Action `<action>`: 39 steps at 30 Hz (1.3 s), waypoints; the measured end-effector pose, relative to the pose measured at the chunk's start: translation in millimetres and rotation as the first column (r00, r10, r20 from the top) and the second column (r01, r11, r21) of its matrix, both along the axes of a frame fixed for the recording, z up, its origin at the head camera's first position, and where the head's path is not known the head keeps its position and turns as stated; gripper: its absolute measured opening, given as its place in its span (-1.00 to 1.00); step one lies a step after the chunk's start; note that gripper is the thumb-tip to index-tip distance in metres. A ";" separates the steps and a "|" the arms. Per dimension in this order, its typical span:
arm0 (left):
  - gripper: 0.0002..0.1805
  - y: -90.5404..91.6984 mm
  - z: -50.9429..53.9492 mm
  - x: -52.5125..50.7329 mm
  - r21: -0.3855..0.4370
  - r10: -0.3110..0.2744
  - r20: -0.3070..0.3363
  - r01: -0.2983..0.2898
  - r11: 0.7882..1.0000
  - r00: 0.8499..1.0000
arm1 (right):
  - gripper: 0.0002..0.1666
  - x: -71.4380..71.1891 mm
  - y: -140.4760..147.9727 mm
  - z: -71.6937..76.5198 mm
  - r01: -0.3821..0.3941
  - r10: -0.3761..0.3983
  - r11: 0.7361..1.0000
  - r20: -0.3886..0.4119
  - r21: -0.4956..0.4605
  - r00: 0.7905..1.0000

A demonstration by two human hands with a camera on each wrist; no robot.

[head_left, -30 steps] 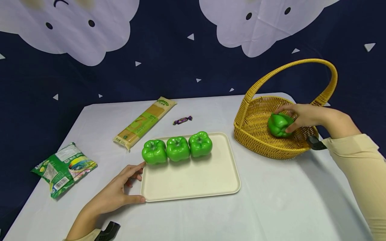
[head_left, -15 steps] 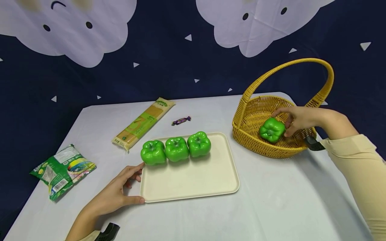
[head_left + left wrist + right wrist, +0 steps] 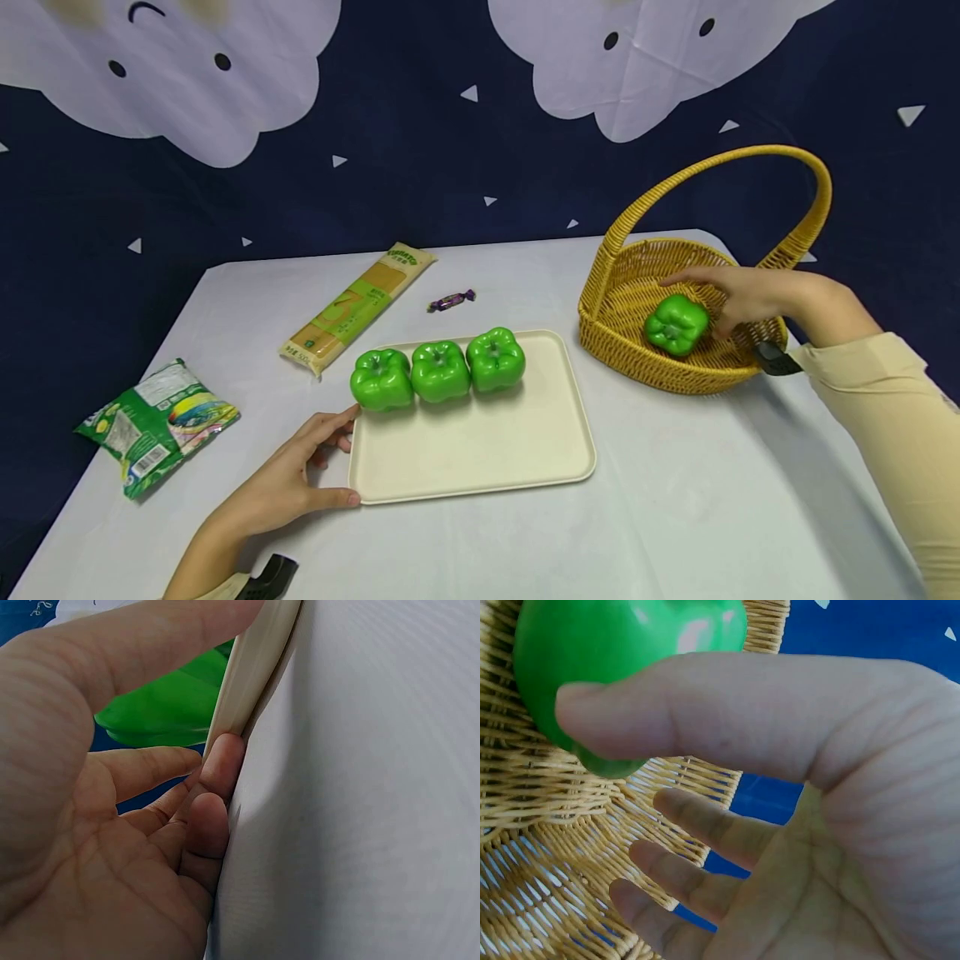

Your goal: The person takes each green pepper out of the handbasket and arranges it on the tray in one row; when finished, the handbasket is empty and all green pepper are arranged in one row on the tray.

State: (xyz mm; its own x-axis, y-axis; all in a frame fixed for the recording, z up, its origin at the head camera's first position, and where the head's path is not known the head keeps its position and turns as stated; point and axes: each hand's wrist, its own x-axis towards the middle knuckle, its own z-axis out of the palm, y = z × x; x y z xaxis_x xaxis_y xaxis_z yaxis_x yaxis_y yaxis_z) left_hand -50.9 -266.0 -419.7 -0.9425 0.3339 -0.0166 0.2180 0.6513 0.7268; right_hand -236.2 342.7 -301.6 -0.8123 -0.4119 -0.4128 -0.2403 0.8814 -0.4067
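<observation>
A green bell pepper [image 3: 677, 325] lies in the yellow wicker basket [image 3: 633, 357], its stem facing the front. My right hand [image 3: 765, 298] is over the basket beside that pepper, fingers spread and extended. In the right wrist view the thumb passes in front of the pepper [image 3: 622, 645]; whether it touches is unclear. Three more bell peppers [image 3: 441, 372] form a row along the back left of the cream tray [image 3: 480, 450]. My left hand [image 3: 281, 487] rests at the tray's left side, thumb by the front corner and fingertips against the edge, without curling round it.
Left of the tray lies a green snack-like packet [image 3: 161, 425]. Behind it are a long pack of noodles [image 3: 360, 308] and a purple wrapped candy [image 3: 452, 301]. The basket's tall handle [image 3: 780, 152] arches above the right hand. A dark blue cloth [image 3: 420, 167] hangs behind the table.
My right hand has let go of the bell pepper, which has moved left and forward within the basket. The right fingers have extended. The left hand has stayed at the tray.
</observation>
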 end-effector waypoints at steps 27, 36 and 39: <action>0.21 -1.4 -0.4 1.0 -0.017 0.009 0.010 -0.009 1.000 1.000 | 0.04 -3.5 -16.9 -3.9 -0.054 0.055 0.998 0.057 -0.019 0.997; 0.21 -0.1 1.1 0.1 -0.001 -0.001 0.014 0.001 1.000 1.000 | -0.05 10.1 -17.0 -7.2 -0.064 0.063 0.995 -0.024 -0.081 0.998; 0.21 -0.1 1.3 -0.1 0.003 -0.007 0.012 0.007 1.000 1.000 | -0.05 15.1 -17.5 -7.4 -0.064 0.058 0.991 -0.054 -0.117 0.997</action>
State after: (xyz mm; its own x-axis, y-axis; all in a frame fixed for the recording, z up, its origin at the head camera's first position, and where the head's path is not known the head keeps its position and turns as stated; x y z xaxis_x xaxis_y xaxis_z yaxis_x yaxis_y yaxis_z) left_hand -51.0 -266.1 -418.4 -0.9397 0.3409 -0.0269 0.2139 0.6473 0.7316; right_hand -221.1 325.2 -309.1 -0.8026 -0.5052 -0.3171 -0.3151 0.8105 -0.4937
